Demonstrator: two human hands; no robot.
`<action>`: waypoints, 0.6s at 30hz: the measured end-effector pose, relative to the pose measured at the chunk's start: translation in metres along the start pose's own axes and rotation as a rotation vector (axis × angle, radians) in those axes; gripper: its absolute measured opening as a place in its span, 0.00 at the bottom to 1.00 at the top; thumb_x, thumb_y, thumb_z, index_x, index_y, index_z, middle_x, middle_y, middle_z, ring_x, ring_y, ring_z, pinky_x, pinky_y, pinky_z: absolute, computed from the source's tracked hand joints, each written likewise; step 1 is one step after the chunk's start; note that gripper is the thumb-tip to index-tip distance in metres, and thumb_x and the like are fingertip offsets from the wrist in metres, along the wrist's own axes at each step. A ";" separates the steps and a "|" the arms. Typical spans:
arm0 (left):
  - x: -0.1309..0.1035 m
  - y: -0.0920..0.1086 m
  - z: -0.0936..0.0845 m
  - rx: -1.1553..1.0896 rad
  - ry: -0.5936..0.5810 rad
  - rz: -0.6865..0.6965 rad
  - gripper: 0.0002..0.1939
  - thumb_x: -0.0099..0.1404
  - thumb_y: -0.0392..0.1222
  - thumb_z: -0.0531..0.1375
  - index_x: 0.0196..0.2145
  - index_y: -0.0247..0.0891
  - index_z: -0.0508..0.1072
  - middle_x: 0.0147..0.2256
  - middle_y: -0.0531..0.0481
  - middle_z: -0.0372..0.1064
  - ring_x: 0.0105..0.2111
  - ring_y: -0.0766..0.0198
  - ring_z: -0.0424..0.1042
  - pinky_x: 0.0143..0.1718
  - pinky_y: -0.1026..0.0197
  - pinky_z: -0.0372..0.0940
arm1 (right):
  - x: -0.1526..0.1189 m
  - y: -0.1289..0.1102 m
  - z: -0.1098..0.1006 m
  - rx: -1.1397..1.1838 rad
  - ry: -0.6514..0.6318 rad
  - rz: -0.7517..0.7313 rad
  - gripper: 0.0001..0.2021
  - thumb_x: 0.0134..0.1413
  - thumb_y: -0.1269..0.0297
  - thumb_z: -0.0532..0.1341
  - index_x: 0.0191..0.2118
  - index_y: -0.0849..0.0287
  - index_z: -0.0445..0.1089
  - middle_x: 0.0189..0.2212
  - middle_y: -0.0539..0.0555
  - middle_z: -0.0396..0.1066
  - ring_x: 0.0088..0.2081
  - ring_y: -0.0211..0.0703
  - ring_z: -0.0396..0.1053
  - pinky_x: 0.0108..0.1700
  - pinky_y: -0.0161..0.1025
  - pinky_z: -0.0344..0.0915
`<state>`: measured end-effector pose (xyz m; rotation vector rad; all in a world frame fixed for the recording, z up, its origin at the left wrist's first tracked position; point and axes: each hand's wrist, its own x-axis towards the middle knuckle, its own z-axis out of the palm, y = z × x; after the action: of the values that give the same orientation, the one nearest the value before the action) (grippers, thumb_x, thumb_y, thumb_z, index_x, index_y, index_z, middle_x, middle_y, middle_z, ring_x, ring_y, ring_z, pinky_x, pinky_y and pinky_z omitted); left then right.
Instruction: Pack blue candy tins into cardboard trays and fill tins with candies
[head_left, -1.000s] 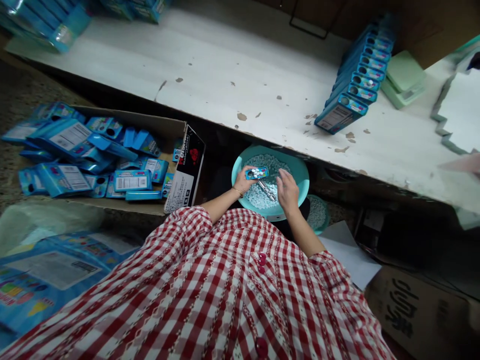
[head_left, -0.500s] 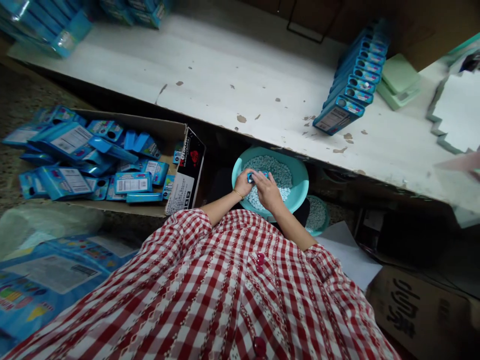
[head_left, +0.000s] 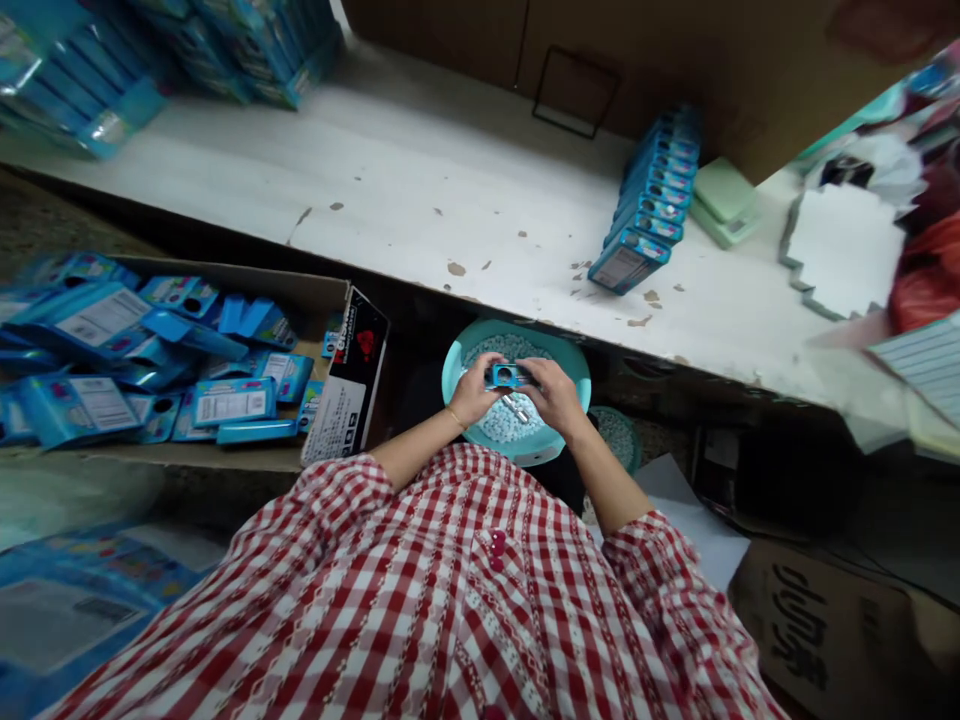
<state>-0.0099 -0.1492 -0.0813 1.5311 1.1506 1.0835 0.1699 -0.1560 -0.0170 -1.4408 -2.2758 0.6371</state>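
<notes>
A small blue box [head_left: 505,376] with a dark round hole is held level over the turquoise basin [head_left: 577,380]. My left hand [head_left: 474,392] grips its left end, and my right hand [head_left: 556,394] has its fingers closed round the right end. Small pale pellets [head_left: 504,424] fill the bottom of the basin. Among them, just below the box, lies a shiny metallic scoop or tube [head_left: 516,408], too small to make out well.
An open carton [head_left: 330,262] of blue boxes [head_left: 234,401] stands at the left. On the white table [head_left: 405,200] are a row of blue boxes [head_left: 628,262], a pale green scale [head_left: 726,200] and stacked white card [head_left: 844,245]. A second pellet tub [head_left: 616,437] sits right of the basin.
The view has shifted, so the table items appear further left and lower. My hands have moved apart to the two ends of the box, whose holed face now shows. The metallic object has come into view.
</notes>
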 end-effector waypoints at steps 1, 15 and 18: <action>0.002 0.008 -0.002 -0.032 0.034 0.011 0.33 0.50 0.43 0.67 0.52 0.40 0.61 0.51 0.41 0.65 0.48 0.56 0.69 0.49 0.54 0.65 | 0.002 0.002 -0.017 -0.014 0.055 -0.007 0.18 0.58 0.61 0.54 0.53 0.58 0.65 0.49 0.58 0.69 0.51 0.46 0.64 0.55 0.43 0.60; -0.009 0.004 -0.158 0.193 0.742 -0.001 0.16 0.57 0.41 0.60 0.45 0.38 0.67 0.43 0.46 0.68 0.40 0.64 0.71 0.45 0.59 0.67 | 0.047 0.081 -0.104 -0.492 0.674 0.017 0.20 0.60 0.67 0.47 0.53 0.54 0.67 0.56 0.58 0.61 0.56 0.52 0.59 0.54 0.52 0.61; -0.022 -0.024 -0.211 0.417 0.710 -0.260 0.14 0.55 0.39 0.60 0.41 0.35 0.69 0.39 0.45 0.69 0.36 0.63 0.71 0.42 0.59 0.67 | 0.022 0.070 -0.073 -0.424 0.781 -0.027 0.19 0.57 0.67 0.52 0.52 0.51 0.70 0.52 0.60 0.66 0.53 0.54 0.64 0.52 0.50 0.62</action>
<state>-0.2224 -0.1348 -0.0643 1.2564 2.1068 1.3012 0.2519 -0.0965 0.0059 -1.4741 -1.8261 -0.4036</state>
